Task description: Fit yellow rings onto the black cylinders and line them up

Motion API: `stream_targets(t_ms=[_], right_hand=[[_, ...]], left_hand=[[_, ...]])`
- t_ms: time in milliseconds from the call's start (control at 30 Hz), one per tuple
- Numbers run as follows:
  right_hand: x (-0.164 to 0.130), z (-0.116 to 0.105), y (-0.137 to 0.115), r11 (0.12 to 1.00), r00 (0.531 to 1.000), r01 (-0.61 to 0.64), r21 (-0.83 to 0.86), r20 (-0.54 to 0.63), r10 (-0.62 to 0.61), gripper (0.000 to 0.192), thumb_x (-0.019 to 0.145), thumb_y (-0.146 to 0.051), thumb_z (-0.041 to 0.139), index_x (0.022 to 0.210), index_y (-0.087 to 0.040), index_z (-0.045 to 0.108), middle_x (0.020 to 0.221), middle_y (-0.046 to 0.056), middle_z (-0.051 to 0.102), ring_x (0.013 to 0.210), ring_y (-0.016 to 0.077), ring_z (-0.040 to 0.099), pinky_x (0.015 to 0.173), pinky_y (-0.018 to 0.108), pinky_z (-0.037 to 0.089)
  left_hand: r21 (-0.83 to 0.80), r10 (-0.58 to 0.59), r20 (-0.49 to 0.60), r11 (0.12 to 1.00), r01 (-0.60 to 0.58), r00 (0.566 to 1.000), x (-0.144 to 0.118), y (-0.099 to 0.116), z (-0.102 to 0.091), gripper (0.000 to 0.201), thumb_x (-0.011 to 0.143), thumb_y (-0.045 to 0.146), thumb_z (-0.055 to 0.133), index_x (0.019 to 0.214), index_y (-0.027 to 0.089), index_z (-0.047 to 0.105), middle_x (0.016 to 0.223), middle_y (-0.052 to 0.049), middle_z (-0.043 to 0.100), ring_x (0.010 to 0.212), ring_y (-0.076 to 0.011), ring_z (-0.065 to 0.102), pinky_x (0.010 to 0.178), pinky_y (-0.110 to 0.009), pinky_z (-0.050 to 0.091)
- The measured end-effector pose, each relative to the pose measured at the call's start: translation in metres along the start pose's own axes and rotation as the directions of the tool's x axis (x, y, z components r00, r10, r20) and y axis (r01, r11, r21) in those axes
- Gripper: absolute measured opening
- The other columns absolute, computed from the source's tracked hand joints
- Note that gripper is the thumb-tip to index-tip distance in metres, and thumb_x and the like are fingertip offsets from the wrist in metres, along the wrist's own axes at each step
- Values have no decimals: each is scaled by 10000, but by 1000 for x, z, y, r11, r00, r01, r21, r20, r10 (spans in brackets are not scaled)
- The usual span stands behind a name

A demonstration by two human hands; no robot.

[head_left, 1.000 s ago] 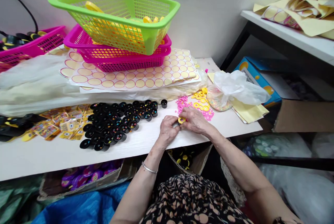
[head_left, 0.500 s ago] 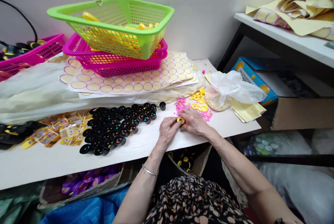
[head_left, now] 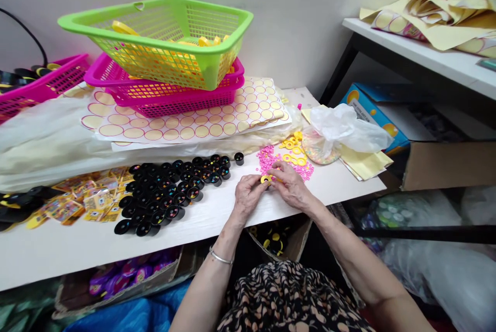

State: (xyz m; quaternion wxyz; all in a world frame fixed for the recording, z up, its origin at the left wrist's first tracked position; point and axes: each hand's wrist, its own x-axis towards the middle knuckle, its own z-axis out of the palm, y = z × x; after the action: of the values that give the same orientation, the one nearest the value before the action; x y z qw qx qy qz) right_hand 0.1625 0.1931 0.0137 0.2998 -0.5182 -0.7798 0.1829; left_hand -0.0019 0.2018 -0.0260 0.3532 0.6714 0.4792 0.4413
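Observation:
A small yellow ring-shaped plastic piece (head_left: 265, 179) is pinched between the thumb and finger of my left hand (head_left: 247, 195), just above the table's front part. Close on its right, my right hand (head_left: 291, 187) has its fingers bent together by the ring's edge; whatever they hold is too small to make out. Beyond the hands lies a scatter of tiny pink pieces (head_left: 266, 155). Several more yellow ring pieces (head_left: 297, 150) rest among and behind them. To the left stand many round black cups (head_left: 166, 187) with small coloured bits inside.
Small printed packets (head_left: 96, 195) lie left of the cups. Behind are sticker sheets (head_left: 186, 128) under a pink basket (head_left: 155, 107) and a green basket (head_left: 213, 71) of yellow parts. A clear plastic bag (head_left: 344, 125) lies at right, near a blue box (head_left: 372, 115).
My right fingers have drawn back a little from the yellow ring, and more of the ring shows. My left hand keeps its pinch. The view has shifted slightly.

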Motion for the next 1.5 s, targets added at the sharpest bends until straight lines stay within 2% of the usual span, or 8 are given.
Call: stream_targets(t_ms=[133,333,567,800,933,1033,1167,1500], right_hand=[[-4,14,-2,990,987,-131,-45,-95,127,320,827,-135,395,1110,-199,529,1129,94,485,1030,190,486,834,293,427],[-2,13,12,973,977,-213,-90,3,214,306,794,-183,442,1093,-171,504,983,68,591,862,184,545,748,284,426],[11,3,21,984,987,-147,-98,-80,139,209,735,-110,410,839,-187,575,753,32,572,731,168,526,680,263,398],[22,-13,18,979,942,-195,-66,-292,167,312,743,-159,454,1036,-149,561,1026,120,570,924,235,535,773,336,413],[11,1,5,889,894,-397,228,-125,431,215,800,-324,471,896,-163,577,643,26,570,612,177,534,605,304,416],[0,20,-2,783,845,-480,395,-30,533,304,783,-383,502,980,-154,536,586,-12,538,558,156,513,548,280,400],[-9,34,-7,727,831,-469,502,-28,556,359,777,-371,505,1060,-151,484,664,-5,555,600,150,526,561,274,410],[-9,40,-5,666,846,-420,617,-1,534,359,721,-339,565,1023,-172,470,635,-39,513,532,119,480,512,250,385]], left_hand=[[-17,-19,10,1000,19,1000,1,1,0,179,752,331,625,873,218,693,905,-41,678,882,-176,575,813,-319,451],[-18,-29,16,999,30,999,2,-3,1,144,744,308,628,829,217,700,890,-44,679,878,-181,573,806,-316,447],[13,-70,19,998,69,997,3,3,2,129,751,294,610,797,212,699,868,-36,680,868,-176,561,817,-316,425],[29,-86,-7,996,87,996,3,4,3,140,740,306,617,796,211,704,841,-39,677,835,-176,555,785,-315,425],[-4,-100,-22,995,100,995,3,4,3,163,726,293,633,845,203,699,868,-48,672,871,-182,562,804,-318,432],[-34,-88,-18,996,87,996,2,5,2,199,728,297,633,889,197,692,886,-55,666,875,-182,564,816,-320,431],[-57,-76,-17,996,75,997,3,7,0,209,730,300,630,893,183,690,882,-61,662,877,-184,562,809,-316,432],[-60,-98,-3,993,97,995,4,4,1,176,777,302,566,804,195,703,851,-48,679,864,-175,568,811,-319,425]])
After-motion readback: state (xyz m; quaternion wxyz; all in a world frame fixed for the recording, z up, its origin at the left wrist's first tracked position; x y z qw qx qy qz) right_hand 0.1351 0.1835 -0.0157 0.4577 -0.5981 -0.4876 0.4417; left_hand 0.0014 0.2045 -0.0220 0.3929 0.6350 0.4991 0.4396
